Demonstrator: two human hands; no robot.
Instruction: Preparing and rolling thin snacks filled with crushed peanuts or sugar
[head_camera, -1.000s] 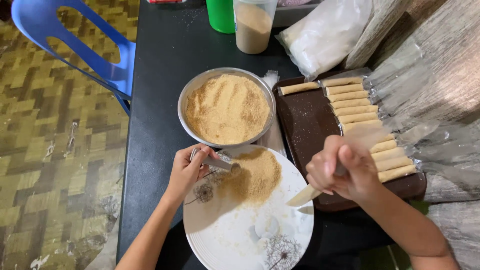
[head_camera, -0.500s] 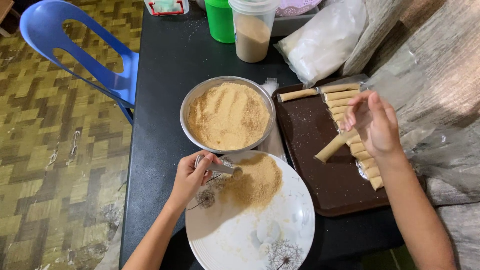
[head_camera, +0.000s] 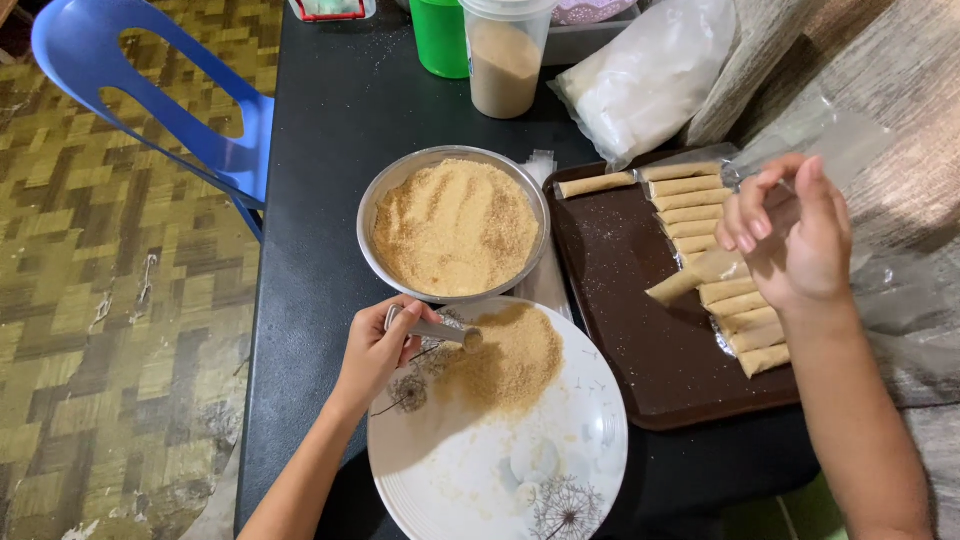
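Note:
My left hand (head_camera: 378, 350) grips a small metal spoon (head_camera: 440, 330) over a white floral plate (head_camera: 560, 470) that carries a pile of brown crumbs (head_camera: 510, 358). My right hand (head_camera: 790, 240) hovers over a dark brown tray (head_camera: 630, 330) and holds a pale rolled pastry (head_camera: 690, 280), its free end pointing down-left. A row of several rolled pastries (head_camera: 700, 215) lies along the tray's right side, with one more roll (head_camera: 595, 185) at the tray's top. A round metal bowl (head_camera: 455, 225) full of brown crumbs sits just above the plate.
On the black table (head_camera: 320, 170) stand a green cup (head_camera: 440, 38), a clear container of brown powder (head_camera: 505, 55) and a white plastic bag (head_camera: 650, 70). A blue plastic chair (head_camera: 170, 90) stands at the left over patterned flooring. Clear plastic wrap (head_camera: 850, 140) lies at the right.
My right hand carried the roll from beside the plate up and right to the row on the tray. The left hand has stayed on the spoon.

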